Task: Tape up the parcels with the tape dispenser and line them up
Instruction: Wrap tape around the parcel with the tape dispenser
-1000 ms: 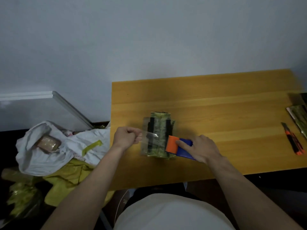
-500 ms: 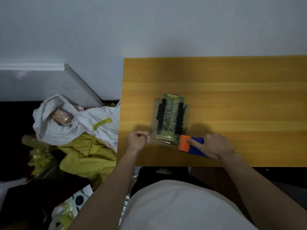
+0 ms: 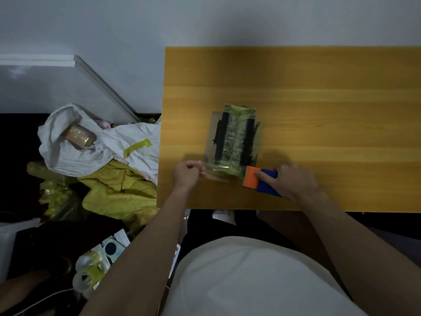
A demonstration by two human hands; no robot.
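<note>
A small parcel (image 3: 234, 142) wrapped in green film with two black stripes lies near the left front of the wooden table (image 3: 319, 99). A sheet of clear tape (image 3: 215, 173) runs over it toward the front edge. My left hand (image 3: 186, 174) pinches the loose end of that tape at the parcel's near left corner. My right hand (image 3: 293, 181) grips the orange and blue tape dispenser (image 3: 259, 182), which sits against the parcel's near right corner, forefinger stretched along its top.
On the floor to the left lie a white bag (image 3: 95, 144) holding a brown taped parcel (image 3: 78, 136), yellow-green wrapping (image 3: 118, 195) and rolls of clear tape (image 3: 91, 270). The table's left edge is close to my left hand.
The view has swung left and down, so the cutter and parcel at the table's right are out of sight. My left hand has drawn the tape end nearer the front edge; the dispenser follows.
</note>
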